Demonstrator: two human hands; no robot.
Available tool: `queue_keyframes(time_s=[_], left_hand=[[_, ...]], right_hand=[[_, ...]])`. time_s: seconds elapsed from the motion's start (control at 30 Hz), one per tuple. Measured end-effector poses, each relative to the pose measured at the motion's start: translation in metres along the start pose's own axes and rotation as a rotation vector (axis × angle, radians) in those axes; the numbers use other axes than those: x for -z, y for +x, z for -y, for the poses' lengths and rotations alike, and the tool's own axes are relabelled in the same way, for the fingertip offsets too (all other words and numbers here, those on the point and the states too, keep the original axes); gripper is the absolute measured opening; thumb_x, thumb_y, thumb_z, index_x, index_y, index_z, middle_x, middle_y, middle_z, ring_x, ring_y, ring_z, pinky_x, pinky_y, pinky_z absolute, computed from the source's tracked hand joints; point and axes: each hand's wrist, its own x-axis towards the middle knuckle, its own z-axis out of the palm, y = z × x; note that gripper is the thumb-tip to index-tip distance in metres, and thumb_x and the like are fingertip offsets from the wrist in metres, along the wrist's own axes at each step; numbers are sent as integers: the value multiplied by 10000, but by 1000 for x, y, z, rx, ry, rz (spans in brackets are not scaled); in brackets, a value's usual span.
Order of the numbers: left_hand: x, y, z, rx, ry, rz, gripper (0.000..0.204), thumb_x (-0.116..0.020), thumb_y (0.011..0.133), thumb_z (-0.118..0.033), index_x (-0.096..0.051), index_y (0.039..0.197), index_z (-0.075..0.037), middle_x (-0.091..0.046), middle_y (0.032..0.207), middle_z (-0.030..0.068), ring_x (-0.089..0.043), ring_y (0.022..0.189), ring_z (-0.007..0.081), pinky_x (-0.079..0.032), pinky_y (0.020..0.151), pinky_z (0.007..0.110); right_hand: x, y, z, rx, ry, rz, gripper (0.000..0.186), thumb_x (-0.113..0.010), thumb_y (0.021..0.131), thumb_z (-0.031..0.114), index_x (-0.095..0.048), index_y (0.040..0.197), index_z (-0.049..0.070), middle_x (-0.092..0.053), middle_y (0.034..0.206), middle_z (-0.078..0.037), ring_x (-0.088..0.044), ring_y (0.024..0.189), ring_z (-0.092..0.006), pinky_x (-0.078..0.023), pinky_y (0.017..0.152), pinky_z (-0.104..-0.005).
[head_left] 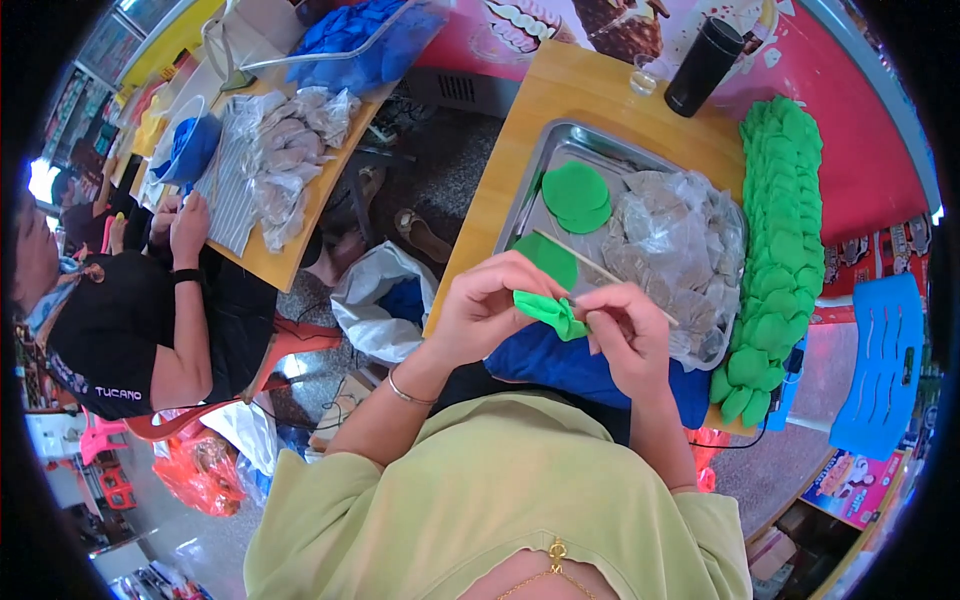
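Observation:
My left hand (487, 308) is closed, its thumb and fingers pinching a gathered piece of bright green cloth (552, 312). Closed at the right end of the same cloth, my right hand (632, 335) pinches its folded edge between thumb and fingertips. Just beyond my hands is a metal tray (545, 150). Flat green cloth discs (577, 193) lie in its left part, with another green disc (548, 262) nearer me. A thin wooden stick (580, 258) slants across the tray, partly hidden behind my right hand. Clear plastic bags of greyish round pieces (670, 235) fill the tray's right side.
A long stack of green cloth pieces (780, 240) runs along the table's right edge. A black bottle (705, 65) and a small clear cup (644, 78) stand at the back. To the left, a co-worker's hands (188, 228) are at another table (275, 262). A white sack (375, 300) sits between.

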Motion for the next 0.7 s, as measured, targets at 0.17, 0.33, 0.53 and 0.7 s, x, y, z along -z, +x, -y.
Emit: queue_keyframes(time_s=[0.17, 0.33, 0.53, 0.7], left_hand=[[2, -4, -3, 45, 40, -21, 89, -620, 844, 23, -627, 933, 30, -588, 988, 116, -604, 910, 163, -502, 769, 279], [2, -4, -6, 93, 30, -8, 98, -609, 857, 24, -633, 952, 35, -597, 937, 105, -621, 818, 139, -526, 683, 235], [6, -8, -4, 218, -56, -57, 115, -587, 875, 18, -623, 980, 47, -614, 921, 83, -624, 771, 123, -527, 692, 232], [3, -9, 2, 234, -78, -94, 105, -576, 891, -6, -614, 978, 39, -621, 890, 49, -612, 772, 98, -511, 683, 221]], right_hand=[[-3, 14, 12, 135, -234, 49, 300, -631, 708, -101, -643, 956, 65, -609, 894, -70, -563, 690, -121, -429, 544, -221], [-2, 17, 5, 214, -281, 61, 272, -628, 683, -126, -613, 897, 41, -599, 877, -75, -589, 748, -141, -487, 603, -243], [-5, 14, 3, 92, -39, -27, 216, -596, 749, -136, -568, 906, 9, -552, 892, -76, -592, 778, -128, -509, 657, -244], [-6, 13, 1, 60, -31, -73, 214, -593, 754, -138, -549, 902, 10, -530, 883, -62, -588, 787, -117, -505, 667, -241]])
